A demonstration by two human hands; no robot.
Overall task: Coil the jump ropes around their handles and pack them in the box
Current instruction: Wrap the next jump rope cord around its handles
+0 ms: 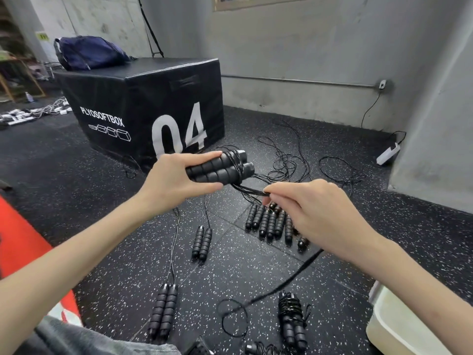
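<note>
Two bare hands work a black jump rope above a speckled rubber floor [76, 175]. At far left, a red mat [23, 247] edges the view, and beyond it a dark blue bag [89, 52] sits on top of a black foam plyo box [143, 106] marked "04". The left hand [174, 183] grips a pair of ribbed black handles [220, 167] held side by side, fingers curled over the top and thumb underneath, with several turns of thin cord already wound around them near their far ends. Below, on the floor, two more pairs of handles lie with cords trailing away: a near pair [163, 311] and a middle pair [202, 243]. To the right, the right hand [314, 213] pinches a bundle of cord [253, 190] between thumb and fingertips, just beside the held handles, the strands running taut between the two hands. Under that hand, a cluster of handles [271, 222] lies in a row, and loose cords [289, 160] sprawl across the floor toward the grey wall. Nearer the camera, one coiled rope [291, 321] wrapped around its handles rests on the floor. At the bottom right corner, the rim of a white box [399, 321] shows, well apart from the rope in hand.
</note>
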